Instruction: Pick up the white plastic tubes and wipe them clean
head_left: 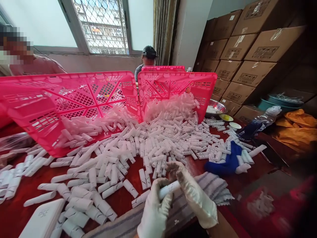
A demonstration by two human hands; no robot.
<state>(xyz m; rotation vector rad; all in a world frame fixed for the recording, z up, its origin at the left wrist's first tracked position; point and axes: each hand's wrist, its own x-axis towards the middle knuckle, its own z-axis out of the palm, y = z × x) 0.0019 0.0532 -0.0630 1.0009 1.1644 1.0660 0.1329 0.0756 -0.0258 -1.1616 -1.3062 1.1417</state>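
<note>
**Both gloved hands closed on one white roll**

Near the bottom edge, the left hand (155,211) wraps the near end of a white roll (169,189), fingers curled round it; the right hand (195,195) pinches the other end, probably to steady it; both sit over a striped towel (213,188), which likely spares the red table (119,202). Beyond, the left pink basket (69,99) and right pink basket (173,82) lie tipped on their sides, so the heap of rolls (148,142) spills toward the hands; a blue glove (228,162) lies right; cardboard boxes (247,49) stack far right.
</note>
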